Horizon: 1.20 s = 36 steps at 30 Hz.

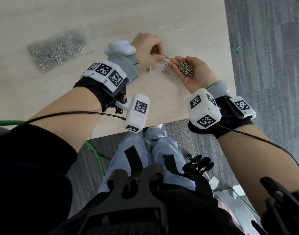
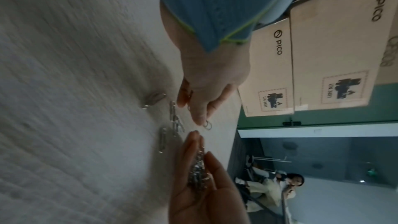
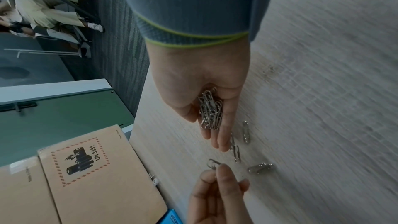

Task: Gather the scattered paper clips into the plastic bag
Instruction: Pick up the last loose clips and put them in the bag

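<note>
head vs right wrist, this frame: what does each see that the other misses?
Head only: the plastic bag, holding many clips, lies on the table to the left of both hands.

Right wrist only: a cardboard box with a UN 3481 label, and a seated person in the background.

Both: the right hand is palm-up, carrying a pile of clips. The left hand pinches a few clips. Loose clips lie on the table near the hands.

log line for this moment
left hand: pinches paper clips | right hand: cups clip pile | loose clips: on table | plastic bag: apart, left
</note>
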Each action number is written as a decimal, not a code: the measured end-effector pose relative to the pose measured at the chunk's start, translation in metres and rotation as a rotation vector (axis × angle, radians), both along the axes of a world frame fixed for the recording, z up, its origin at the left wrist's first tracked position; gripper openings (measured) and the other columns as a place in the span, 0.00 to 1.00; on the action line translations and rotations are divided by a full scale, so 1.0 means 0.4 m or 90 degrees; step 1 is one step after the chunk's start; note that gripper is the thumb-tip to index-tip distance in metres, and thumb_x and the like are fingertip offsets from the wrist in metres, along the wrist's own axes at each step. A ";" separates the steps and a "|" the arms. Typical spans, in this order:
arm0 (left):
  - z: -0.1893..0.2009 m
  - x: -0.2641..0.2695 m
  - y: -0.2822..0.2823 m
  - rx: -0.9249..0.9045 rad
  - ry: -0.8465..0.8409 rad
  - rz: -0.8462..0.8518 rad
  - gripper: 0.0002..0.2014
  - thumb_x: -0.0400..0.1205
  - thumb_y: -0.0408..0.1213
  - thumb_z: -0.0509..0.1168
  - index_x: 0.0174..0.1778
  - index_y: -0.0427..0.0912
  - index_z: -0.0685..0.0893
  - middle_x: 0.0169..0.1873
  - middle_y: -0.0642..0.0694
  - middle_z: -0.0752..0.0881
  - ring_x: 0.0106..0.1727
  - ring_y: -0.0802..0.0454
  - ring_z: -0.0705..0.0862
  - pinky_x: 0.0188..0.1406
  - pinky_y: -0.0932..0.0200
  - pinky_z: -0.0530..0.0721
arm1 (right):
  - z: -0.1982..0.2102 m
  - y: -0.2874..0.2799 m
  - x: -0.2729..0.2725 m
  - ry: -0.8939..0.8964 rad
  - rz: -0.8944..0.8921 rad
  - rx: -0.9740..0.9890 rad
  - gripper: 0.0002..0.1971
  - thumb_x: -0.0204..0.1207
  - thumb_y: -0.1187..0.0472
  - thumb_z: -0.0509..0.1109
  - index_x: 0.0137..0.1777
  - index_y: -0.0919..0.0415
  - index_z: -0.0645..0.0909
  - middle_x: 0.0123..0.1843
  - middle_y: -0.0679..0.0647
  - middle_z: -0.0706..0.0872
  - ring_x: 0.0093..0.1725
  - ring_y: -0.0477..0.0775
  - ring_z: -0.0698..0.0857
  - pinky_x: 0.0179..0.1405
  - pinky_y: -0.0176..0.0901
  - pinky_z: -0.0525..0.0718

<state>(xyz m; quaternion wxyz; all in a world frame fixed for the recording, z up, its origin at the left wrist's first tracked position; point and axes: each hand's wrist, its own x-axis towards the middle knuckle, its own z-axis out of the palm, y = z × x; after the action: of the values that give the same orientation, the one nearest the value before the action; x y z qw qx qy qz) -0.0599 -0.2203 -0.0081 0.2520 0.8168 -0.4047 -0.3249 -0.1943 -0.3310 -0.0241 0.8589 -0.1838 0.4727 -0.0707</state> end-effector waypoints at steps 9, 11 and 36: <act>0.059 -0.043 -0.068 -0.050 0.013 -0.113 0.08 0.68 0.42 0.76 0.40 0.46 0.89 0.36 0.47 0.87 0.40 0.53 0.80 0.47 0.57 0.80 | 0.029 0.008 0.036 -0.033 0.087 0.007 0.22 0.83 0.70 0.51 0.37 0.72 0.85 0.40 0.63 0.86 0.43 0.57 0.85 0.39 0.44 0.89; 0.055 -0.045 -0.076 -0.071 0.013 -0.113 0.10 0.69 0.43 0.75 0.44 0.45 0.90 0.39 0.50 0.88 0.43 0.55 0.77 0.44 0.69 0.75 | 0.036 0.000 0.036 -0.031 0.080 0.013 0.17 0.83 0.69 0.51 0.42 0.70 0.81 0.39 0.61 0.86 0.41 0.54 0.86 0.37 0.41 0.89; -0.089 -0.043 -0.040 0.080 -0.244 -0.134 0.14 0.77 0.47 0.66 0.51 0.40 0.83 0.54 0.41 0.83 0.64 0.39 0.71 0.55 0.47 0.68 | 0.009 -0.031 -0.030 -0.014 -0.008 0.050 0.23 0.85 0.65 0.53 0.34 0.77 0.82 0.31 0.68 0.88 0.30 0.63 0.90 0.29 0.42 0.89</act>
<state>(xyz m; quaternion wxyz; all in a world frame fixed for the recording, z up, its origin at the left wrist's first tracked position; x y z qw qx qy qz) -0.0769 -0.2361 -0.0436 0.0840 0.8309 -0.5071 -0.2130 -0.2064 -0.3435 -0.0205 0.8700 -0.1461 0.4670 -0.0597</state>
